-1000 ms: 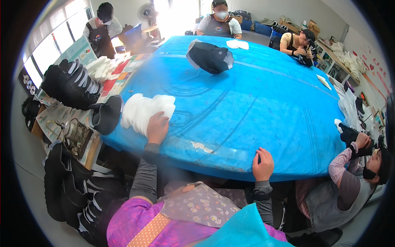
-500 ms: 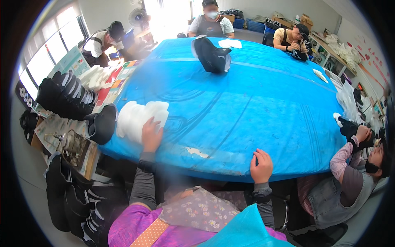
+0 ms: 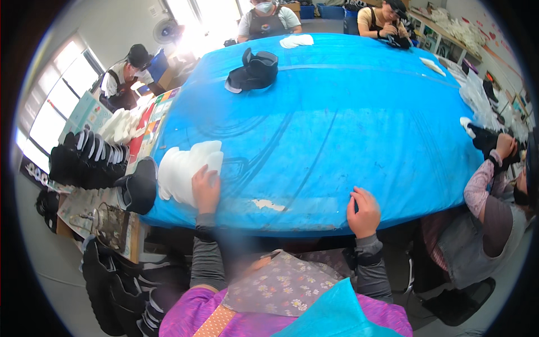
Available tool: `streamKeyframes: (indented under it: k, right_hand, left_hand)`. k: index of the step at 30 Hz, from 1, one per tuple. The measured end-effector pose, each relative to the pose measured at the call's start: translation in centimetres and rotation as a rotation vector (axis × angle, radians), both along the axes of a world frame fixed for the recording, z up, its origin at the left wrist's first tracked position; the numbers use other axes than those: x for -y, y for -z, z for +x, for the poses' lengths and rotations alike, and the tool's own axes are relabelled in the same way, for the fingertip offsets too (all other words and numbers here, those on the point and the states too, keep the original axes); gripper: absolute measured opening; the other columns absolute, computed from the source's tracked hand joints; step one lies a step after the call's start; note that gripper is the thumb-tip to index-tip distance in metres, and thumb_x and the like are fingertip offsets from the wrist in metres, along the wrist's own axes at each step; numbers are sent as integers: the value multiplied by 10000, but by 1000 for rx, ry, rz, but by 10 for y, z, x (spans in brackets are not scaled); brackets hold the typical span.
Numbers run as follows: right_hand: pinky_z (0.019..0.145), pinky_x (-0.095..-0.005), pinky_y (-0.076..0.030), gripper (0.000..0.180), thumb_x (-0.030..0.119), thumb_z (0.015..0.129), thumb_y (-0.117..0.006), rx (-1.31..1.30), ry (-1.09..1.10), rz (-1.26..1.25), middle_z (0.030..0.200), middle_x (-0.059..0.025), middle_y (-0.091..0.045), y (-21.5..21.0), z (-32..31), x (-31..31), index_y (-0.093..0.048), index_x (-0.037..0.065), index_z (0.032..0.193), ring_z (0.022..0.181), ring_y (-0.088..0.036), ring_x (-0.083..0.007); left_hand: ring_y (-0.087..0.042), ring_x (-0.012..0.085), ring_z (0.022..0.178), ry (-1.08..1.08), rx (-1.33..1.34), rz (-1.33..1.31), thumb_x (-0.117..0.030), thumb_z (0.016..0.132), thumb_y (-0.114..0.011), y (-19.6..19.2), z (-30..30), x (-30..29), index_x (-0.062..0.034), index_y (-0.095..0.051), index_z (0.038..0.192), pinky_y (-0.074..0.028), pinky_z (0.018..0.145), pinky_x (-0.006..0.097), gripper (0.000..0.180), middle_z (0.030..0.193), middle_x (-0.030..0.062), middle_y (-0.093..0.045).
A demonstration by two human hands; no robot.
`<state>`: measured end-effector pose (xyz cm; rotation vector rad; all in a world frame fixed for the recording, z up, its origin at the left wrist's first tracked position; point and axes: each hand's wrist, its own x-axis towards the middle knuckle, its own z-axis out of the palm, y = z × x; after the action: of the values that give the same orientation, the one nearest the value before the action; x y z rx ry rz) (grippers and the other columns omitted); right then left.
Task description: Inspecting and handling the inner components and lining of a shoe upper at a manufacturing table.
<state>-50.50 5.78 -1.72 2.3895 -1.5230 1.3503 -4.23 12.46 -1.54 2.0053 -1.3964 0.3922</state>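
My left hand (image 3: pixel 206 190) rests at the right edge of white, flat, rounded pieces (image 3: pixel 182 174) piled on the blue-covered table (image 3: pixel 314 151). Its fingers touch the edge of the pile, slightly bent and apart, gripping nothing that shows. By the near table edge lies my right hand (image 3: pixel 364 212), thumb and fingers loosely curved, with nothing in them. Toward the far side a black shoe upper (image 3: pixel 255 72) with a pale edge sits on the cover, away from both hands. Another black upper (image 3: pixel 138 188) stands at the left corner, beside the white pile.
A row of black uppers (image 3: pixel 87 165) stands on the left side table, near a metal device (image 3: pixel 109 222). More black uppers (image 3: pixel 109 292) are stacked lower left. Co-workers sit around the table; one at the right holds a black upper (image 3: pixel 480 137).
The black upper on the far part of the table has shifted left and turned, its pale end now toward the left. My hands stay nearly in place; the view has tilted slightly.
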Motion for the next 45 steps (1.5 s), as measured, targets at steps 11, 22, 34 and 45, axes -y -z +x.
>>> streamKeyframes:
  k: [11,22,34,45]
  right_hand:
    - [888,-384,-535,135,52,880,-673,271,-245,289,1073,-91,-737,-27,-11,3,-730,53,1003,1042,-683,-290]
    - [1043,-467,-433,355,283,1061,-527,575,-1899,20,1050,-197,-742,-247,57,-24,-703,-25,1076,1023,-703,-340]
    - [899,-395,-473,163,107,993,-600,699,-2074,114,940,-166,-754,-243,80,4,-712,-6,956,902,-712,-294]
    - [864,-379,-479,184,108,1005,-597,767,-2038,137,893,-145,-759,-242,84,4,-717,5,911,871,-716,-268]
  left_hand:
    - [-552,350,1214,11,61,9,-144,840,-732,-1,-1,6,-102,-756,998,-443,1044,441,166,1302,124,-637]
    - [-570,345,1186,30,65,-39,-157,850,-725,5,9,6,-116,-760,957,-457,1018,437,120,1267,113,-657]
    - [-565,329,1169,-20,64,13,-147,850,-717,2,0,7,-127,-742,950,-459,1011,434,106,1243,88,-656]
    - [-575,310,1176,10,62,-14,-154,858,-725,-2,-2,7,-122,-759,955,-464,1007,413,108,1247,74,-672]
